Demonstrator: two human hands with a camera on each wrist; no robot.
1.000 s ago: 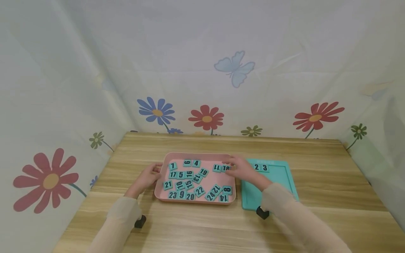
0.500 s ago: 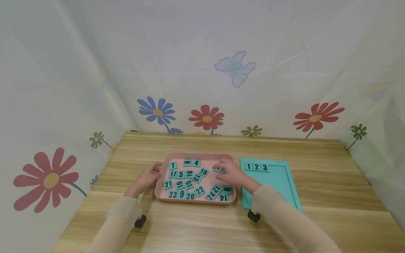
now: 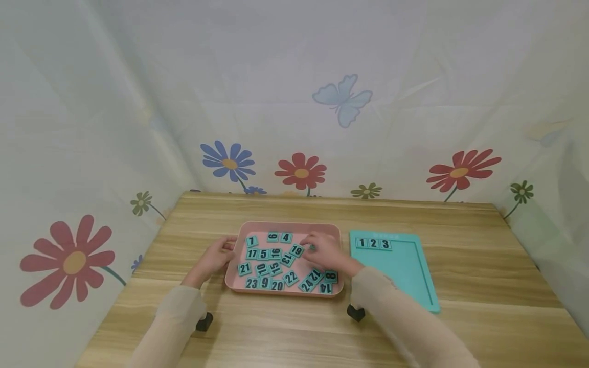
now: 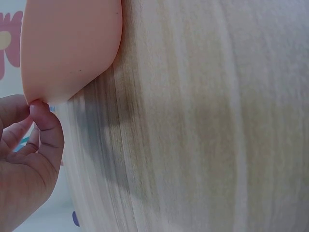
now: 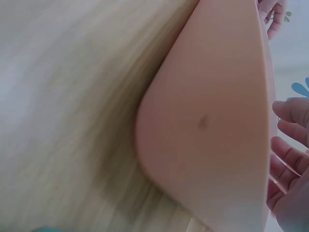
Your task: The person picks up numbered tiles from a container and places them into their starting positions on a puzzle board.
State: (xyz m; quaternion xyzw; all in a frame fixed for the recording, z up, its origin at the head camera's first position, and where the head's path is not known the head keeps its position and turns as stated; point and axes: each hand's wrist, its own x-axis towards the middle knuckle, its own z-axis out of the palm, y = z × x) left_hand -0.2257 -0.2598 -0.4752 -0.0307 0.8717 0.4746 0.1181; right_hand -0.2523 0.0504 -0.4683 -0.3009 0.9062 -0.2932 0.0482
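Observation:
A pink tray holds several loose teal number tiles, lying at mixed angles. My left hand is at its left end; the left wrist view shows thumb and finger pinching the rim. My right hand reaches over the right half of the tray, beside the 19 tile. In the right wrist view its fingers are loosely bent behind the tray wall. A bit of teal shows between them in the head view; whether they touch it cannot be told. The tiles under this hand are hidden.
Right of the tray lies a teal frame board, with tiles 1, 2 and 3 in a row at its top left. Both stand on a wooden table. A flowered cloth hangs behind.
My right hand has moved left within the tray, from the 18 tile across the 11 tile toward the 19. Tile 1 on the board has come into view. My left hand stays on the rim.

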